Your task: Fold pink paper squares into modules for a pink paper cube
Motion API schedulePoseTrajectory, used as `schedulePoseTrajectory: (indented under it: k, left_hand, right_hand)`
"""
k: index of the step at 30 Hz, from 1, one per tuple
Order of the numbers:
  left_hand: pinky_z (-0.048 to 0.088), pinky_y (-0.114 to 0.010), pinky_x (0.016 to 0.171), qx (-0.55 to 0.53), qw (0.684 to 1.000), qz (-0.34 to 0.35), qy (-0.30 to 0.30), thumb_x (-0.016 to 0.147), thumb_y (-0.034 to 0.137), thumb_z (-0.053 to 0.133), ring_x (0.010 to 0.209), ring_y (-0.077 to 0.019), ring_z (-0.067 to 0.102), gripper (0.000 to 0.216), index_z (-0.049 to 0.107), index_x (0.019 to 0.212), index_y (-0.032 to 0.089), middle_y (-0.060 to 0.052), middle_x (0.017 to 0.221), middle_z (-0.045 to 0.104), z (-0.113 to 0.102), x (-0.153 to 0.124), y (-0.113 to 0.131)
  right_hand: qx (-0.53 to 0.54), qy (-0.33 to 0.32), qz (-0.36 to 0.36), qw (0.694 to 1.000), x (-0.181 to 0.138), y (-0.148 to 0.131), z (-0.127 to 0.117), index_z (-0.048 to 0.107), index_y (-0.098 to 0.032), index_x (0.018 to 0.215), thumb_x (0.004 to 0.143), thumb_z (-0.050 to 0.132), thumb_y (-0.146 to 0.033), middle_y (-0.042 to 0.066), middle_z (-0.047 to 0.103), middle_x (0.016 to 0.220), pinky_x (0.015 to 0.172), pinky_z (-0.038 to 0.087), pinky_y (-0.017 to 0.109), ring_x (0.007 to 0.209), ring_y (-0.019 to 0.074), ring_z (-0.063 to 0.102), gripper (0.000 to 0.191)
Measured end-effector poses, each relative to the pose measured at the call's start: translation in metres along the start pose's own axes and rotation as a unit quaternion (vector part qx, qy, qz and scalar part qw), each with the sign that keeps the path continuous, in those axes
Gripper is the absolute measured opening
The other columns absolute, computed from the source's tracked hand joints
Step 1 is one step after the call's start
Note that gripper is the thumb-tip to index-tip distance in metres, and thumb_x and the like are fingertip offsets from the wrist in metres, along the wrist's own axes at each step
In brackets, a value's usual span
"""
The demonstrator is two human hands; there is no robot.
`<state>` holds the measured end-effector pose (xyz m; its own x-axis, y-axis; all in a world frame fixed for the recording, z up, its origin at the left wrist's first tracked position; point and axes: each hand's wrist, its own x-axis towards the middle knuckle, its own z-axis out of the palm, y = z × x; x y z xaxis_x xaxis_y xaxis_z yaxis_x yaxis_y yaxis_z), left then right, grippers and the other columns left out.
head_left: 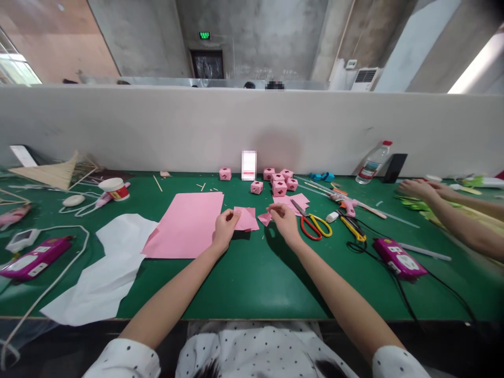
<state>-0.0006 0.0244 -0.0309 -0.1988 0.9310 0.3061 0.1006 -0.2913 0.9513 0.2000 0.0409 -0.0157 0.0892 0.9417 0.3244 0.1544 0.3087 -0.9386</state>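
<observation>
My left hand pinches the left edge of a small pink paper square above the green table. Just to its right, my right hand has its fingers closed on a smaller pink paper piece. A narrow gap separates the two papers. Behind my right hand lie more cut pink papers and scissors with red and yellow handles. Large pink sheets lie to the left of my left hand. Several pink paper cubes with dark diamond-shaped marks stand farther back.
White paper lies at the left, near a paper cup. On the right are a pink glue gun, a yellow cutter, a purple power strip and a bottle. Another person's hands work at far right.
</observation>
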Motion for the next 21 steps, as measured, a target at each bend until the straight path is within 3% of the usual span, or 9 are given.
schedulePoseTrajectory:
  k: [3,5,9,12,16,21]
  left_hand:
    - [0.035,-0.024,0.062,0.017,1.000,0.009,0.002,0.083,0.045,0.061,0.066,-0.0126,0.046,0.032,0.059,0.070,0.016,0.002,0.067,0.053,0.000,-0.001,-0.003]
    - [0.033,-0.023,0.061,0.031,0.999,0.019,0.003,0.084,0.045,0.059,0.063,-0.0120,0.043,0.034,0.055,0.067,0.016,0.003,0.063,0.048,0.001,-0.002,-0.003]
    - [0.029,-0.024,0.058,0.060,0.998,0.014,0.004,0.085,0.045,0.058,0.061,-0.0117,0.038,0.037,0.048,0.063,0.017,0.004,0.060,0.040,0.003,-0.004,-0.001]
    - [0.029,-0.024,0.058,0.056,0.998,-0.003,0.001,0.086,0.046,0.058,0.062,-0.0122,0.039,0.037,0.050,0.064,0.018,0.003,0.062,0.042,0.004,-0.005,-0.002]
    - [0.028,-0.024,0.056,0.032,0.998,-0.046,0.003,0.086,0.047,0.059,0.061,-0.0119,0.038,0.038,0.048,0.064,0.018,0.003,0.063,0.041,0.005,-0.005,-0.002]
    - [0.030,-0.023,0.055,0.033,0.995,-0.094,-0.004,0.085,0.050,0.059,0.060,-0.0117,0.036,0.040,0.047,0.064,0.018,0.003,0.063,0.040,0.004,-0.006,0.002]
  right_hand:
    - [-0.149,0.096,-0.021,0.984,0.024,0.002,-0.023,0.068,-0.017,0.096,0.079,0.054,-0.033,0.012,0.070,0.103,0.089,0.043,0.041,0.098,0.0256,0.059,0.027]
    - [-0.323,0.159,0.001,0.933,0.042,0.005,-0.033,0.072,-0.018,0.100,0.083,0.052,-0.033,0.014,0.065,0.114,0.093,0.036,0.049,0.112,0.0327,0.049,0.029]
    - [-0.542,0.088,0.047,0.835,0.070,0.020,-0.033,0.074,-0.013,0.103,0.084,0.061,-0.047,0.024,0.058,0.120,0.088,0.033,0.051,0.116,0.0405,0.041,0.041]
    - [-0.611,0.061,0.030,0.789,0.080,0.032,-0.024,0.074,-0.008,0.104,0.087,0.057,-0.052,0.026,0.058,0.116,0.089,0.032,0.050,0.115,0.0420,0.042,0.050]
    - [-0.629,0.025,0.011,0.777,0.086,0.038,-0.023,0.074,-0.009,0.102,0.087,0.059,-0.047,0.025,0.061,0.111,0.085,0.034,0.048,0.112,0.0411,0.042,0.044]
    - [-0.598,-0.021,-0.014,0.801,0.088,0.028,-0.031,0.077,-0.016,0.090,0.088,0.059,-0.048,0.019,0.065,0.112,0.084,0.035,0.047,0.110,0.0390,0.043,0.036]
